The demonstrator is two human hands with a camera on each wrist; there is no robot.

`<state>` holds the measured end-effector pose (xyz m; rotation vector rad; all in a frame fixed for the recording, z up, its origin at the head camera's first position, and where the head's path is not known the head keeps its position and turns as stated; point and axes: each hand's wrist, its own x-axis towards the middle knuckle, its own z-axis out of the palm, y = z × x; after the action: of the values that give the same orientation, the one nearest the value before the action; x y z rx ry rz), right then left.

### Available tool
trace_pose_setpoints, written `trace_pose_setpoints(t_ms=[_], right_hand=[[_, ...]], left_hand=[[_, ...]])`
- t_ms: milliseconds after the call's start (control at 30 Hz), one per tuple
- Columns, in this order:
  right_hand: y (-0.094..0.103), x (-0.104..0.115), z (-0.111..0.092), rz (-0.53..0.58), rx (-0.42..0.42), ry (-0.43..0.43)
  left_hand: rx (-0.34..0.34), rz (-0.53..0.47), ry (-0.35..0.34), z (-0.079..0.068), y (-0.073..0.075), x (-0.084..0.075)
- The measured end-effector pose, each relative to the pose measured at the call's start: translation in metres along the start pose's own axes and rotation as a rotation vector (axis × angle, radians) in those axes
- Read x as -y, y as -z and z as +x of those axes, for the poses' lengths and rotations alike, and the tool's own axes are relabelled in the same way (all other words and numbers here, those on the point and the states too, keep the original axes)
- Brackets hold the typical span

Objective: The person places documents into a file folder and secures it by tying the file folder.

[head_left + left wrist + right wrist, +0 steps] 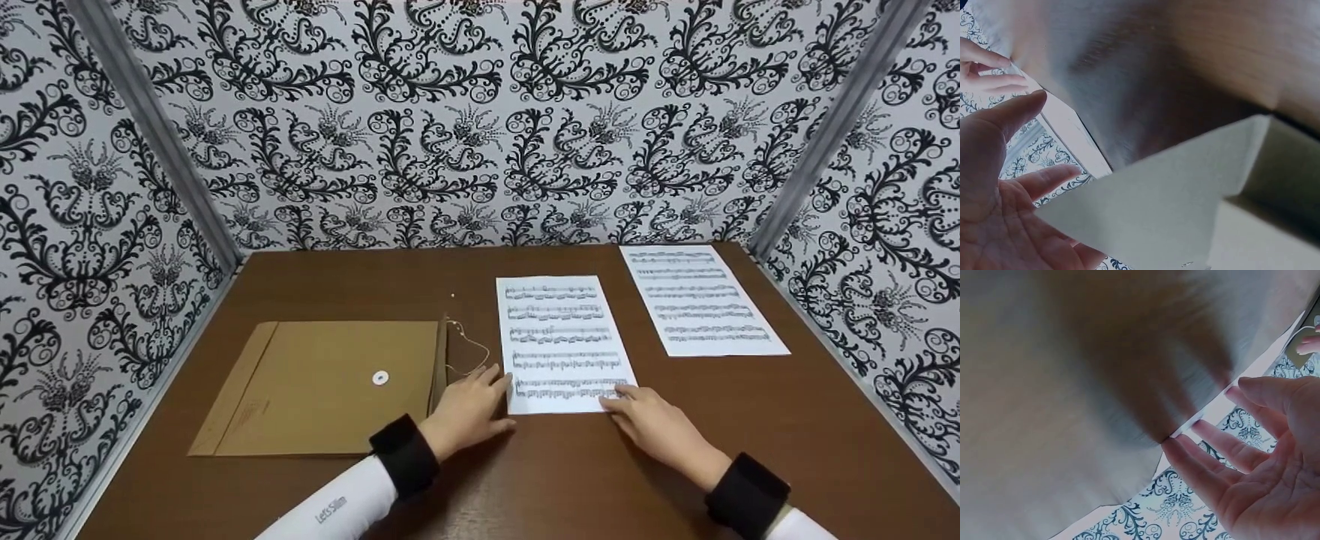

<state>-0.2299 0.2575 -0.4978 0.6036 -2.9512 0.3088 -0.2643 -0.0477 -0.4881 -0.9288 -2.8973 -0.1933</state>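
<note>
A sheet of printed music lies on the brown table, between my two hands. My right hand rests its fingertips on the sheet's lower right corner; in the right wrist view, the fingers stretch along the paper's edge. My left hand is at the sheet's lower left edge, fingers extended and thumb spread apart, with its wrist side over the right end of a brown kraft envelope. The envelope's open end faces the hand and shows large in the left wrist view, where its flap overlaps the palm.
A second music sheet lies at the back right of the table. From the envelope's open end a thin string loops toward the first sheet. A white button disc sits on the envelope. Patterned walls enclose the table's back and sides.
</note>
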Motion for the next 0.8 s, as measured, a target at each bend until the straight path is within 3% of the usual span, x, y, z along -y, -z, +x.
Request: trace_pose_setpoints(t_ms=[500,800], right_hand=[[-0.003,0.008,-0.032,-0.080,-0.124,0.092],[-0.002,0.010,-0.043,-0.089,-0.128,0.102]], left_hand=[[0.067,-0.042,-0.010,0.001,0.001,-0.004],[0.117,-0.041,-0.004,0.002,0.000,-0.006]])
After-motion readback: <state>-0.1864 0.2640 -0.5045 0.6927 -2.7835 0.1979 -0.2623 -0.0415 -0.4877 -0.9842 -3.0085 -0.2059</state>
